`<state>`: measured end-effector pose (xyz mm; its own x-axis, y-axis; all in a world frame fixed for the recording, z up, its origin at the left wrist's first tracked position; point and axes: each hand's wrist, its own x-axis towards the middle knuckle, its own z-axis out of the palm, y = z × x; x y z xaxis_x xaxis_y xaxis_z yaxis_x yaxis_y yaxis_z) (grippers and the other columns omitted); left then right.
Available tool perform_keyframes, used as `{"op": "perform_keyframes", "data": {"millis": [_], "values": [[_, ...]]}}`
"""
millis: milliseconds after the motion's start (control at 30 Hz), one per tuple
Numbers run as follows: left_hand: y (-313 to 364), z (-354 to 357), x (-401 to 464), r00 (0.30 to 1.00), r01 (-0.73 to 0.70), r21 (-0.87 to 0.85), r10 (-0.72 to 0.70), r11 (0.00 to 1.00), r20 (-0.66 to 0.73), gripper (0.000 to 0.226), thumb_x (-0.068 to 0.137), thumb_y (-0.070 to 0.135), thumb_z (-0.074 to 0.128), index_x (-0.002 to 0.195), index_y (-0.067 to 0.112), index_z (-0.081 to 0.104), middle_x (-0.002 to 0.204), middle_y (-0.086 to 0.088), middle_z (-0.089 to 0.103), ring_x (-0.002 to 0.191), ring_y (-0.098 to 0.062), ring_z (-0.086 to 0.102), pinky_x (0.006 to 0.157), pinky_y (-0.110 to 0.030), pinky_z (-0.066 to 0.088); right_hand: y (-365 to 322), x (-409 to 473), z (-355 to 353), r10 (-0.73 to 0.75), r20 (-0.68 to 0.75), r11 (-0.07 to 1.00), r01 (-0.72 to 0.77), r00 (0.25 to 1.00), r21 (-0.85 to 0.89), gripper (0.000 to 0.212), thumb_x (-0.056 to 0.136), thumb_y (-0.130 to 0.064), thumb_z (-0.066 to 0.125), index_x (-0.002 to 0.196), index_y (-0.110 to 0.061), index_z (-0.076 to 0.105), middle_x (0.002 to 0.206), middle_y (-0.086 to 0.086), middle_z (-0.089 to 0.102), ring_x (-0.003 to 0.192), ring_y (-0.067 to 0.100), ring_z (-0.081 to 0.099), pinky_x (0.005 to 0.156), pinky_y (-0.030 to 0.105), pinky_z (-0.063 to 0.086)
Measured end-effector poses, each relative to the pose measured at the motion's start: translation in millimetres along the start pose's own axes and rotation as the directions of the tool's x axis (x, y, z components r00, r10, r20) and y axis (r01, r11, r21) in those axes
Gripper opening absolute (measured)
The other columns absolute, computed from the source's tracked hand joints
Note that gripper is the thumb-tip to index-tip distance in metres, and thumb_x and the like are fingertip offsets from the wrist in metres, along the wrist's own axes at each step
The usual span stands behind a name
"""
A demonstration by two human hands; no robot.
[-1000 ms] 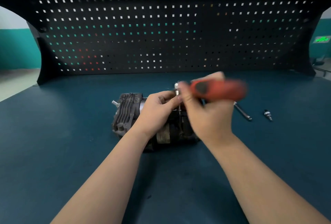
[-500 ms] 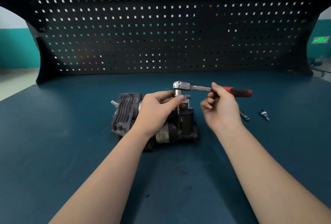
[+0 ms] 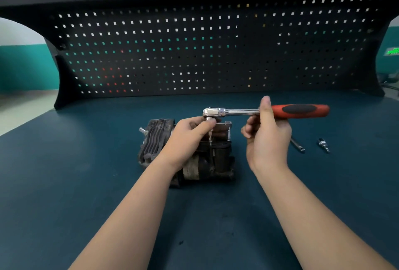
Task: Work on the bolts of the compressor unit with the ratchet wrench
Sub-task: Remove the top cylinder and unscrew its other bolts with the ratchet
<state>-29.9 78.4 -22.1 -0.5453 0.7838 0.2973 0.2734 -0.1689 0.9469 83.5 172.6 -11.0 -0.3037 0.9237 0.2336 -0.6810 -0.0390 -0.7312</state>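
The dark compressor unit (image 3: 155, 140), with cooling fins on its left end, lies on the bench. The ratchet wrench (image 3: 233, 111) is level above it, its chrome head over the unit and its red and black handle (image 3: 300, 111) pointing right. My left hand (image 3: 185, 140) pinches the socket stem just under the wrench head, down onto the unit's top. My right hand (image 3: 267, 138) holds the wrench where the shaft meets the handle. One digit stands up across the shaft and the other fingers curl below it. The bolt is hidden by my left fingers.
A chrome extension bar (image 3: 298, 145) and a small socket piece (image 3: 323, 145) lie to the right of my right hand. The bench top is a dark teal mat (image 3: 86, 183). A black pegboard (image 3: 194, 53) stands along its far edge.
The wrench handle has swung out to point right. My right hand slid from the red grip to the shaft. My left hand stays on the socket stem.
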Motion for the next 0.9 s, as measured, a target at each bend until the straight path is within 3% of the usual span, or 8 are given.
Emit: {"op": "perform_keyframes", "data": {"millis": [267,400,533,600,700,767,833,900], "values": [[-2,2,-2,0.998,-0.056,-0.151,0.059,0.987,0.018,0.019,0.092,0.019,0.057,0.082,0.011,0.072,0.083,-0.009,0.074,0.081,-0.018,0.071,0.071,-0.021,0.053,0,17,-3,0.354,0.008,0.928,-0.352,0.935,0.125,0.022,0.094,-0.014,0.059,0.073,-0.012,0.051,0.056,0.000,0.045,0.040,0.006,0.039,0.039,0.018,0.027],[-3,0,-3,0.995,-0.097,-0.108,0.098,0.989,0.008,0.022,0.091,0.024,0.059,0.077,0.015,0.073,0.079,-0.004,0.074,0.077,-0.013,0.070,0.071,-0.021,0.051,-2,-1,6,-0.168,0.073,0.974,0.177,0.983,-0.144,0.024,0.089,-0.023,0.065,0.072,-0.018,0.050,0.057,-0.005,0.052,0.048,0.009,0.047,0.050,0.023,0.038],[-1,0,-3,0.995,-0.099,-0.089,0.101,0.991,0.022,0.014,0.069,0.041,0.073,0.061,0.030,0.074,0.061,0.012,0.068,0.062,0.003,0.062,0.064,-0.015,0.048,-3,-30,7,-0.618,0.630,0.464,0.865,0.469,-0.189,0.031,0.075,-0.013,0.079,0.078,-0.024,0.051,0.068,-0.009,0.057,0.059,0.006,0.055,0.059,0.019,0.044],[-5,-1,-3,0.989,-0.142,-0.089,0.145,0.986,0.023,0.018,0.080,0.022,0.066,0.066,0.030,0.074,0.063,0.014,0.068,0.062,0.004,0.062,0.061,-0.012,0.048,-4,-30,0,-0.622,0.676,0.400,0.902,0.396,-0.161,0.028,0.077,-0.015,0.078,0.081,-0.020,0.052,0.070,-0.010,0.057,0.061,0.006,0.057,0.058,0.018,0.044],[-8,-4,-3,0.991,-0.127,-0.157,0.130,0.979,0.010,0.011,0.082,0.024,0.067,0.079,0.020,0.077,0.079,0.000,0.074,0.076,-0.011,0.069,0.071,-0.021,0.051,-14,-13,-7,-0.483,0.385,0.755,0.597,0.787,-0.273,0.019,0.084,-0.026,0.069,0.073,-0.030,0.054,0.061,-0.012,0.060,0.053,0.004,0.056,0.054,0.019,0.044],[-7,-2,-3,0.992,-0.127,-0.166,0.128,0.978,-0.004,0.008,0.079,0.023,0.071,0.080,0.018,0.077,0.077,-0.002,0.074,0.074,-0.012,0.069,0.069,-0.019,0.051,-14,3,-8,-0.028,0.147,0.999,0.035,0.989,-0.041,0.023,0.087,-0.016,0.064,0.066,-0.021,0.057,0.053,-0.004,0.055,0.041,0.009,0.047,0.041,0.019,0.035],[-8,-1,-3,0.990,-0.137,-0.170,0.140,0.976,0.009,0.008,0.080,0.020,0.071,0.084,0.017,0.077,0.078,-0.003,0.074,0.074,-0.012,0.070,0.068,-0.018,0.052,-7,15,-10,0.374,0.064,0.902,-0.379,0.925,0.208,0.024,0.090,-0.010,0.057,0.067,-0.012,0.053,0.056,0.000,0.046,0.038,0.007,0.038,0.037,0.017,0.027],[-9,-2,-3,0.992,-0.110,-0.176,0.119,0.978,0.043,0.012,0.084,0.023,0.068,0.088,0.017,0.077,0.086,-0.006,0.075,0.084,-0.017,0.071,0.075,-0.023,0.053,0,17,-9,0.459,0.039,0.855,-0.453,0.887,0.254,0.023,0.092,-0.010,0.053,0.069,-0.010,0.049,0.058,0.000,0.041,0.039,0.006,0.034,0.037,0.016,0.024]]}}
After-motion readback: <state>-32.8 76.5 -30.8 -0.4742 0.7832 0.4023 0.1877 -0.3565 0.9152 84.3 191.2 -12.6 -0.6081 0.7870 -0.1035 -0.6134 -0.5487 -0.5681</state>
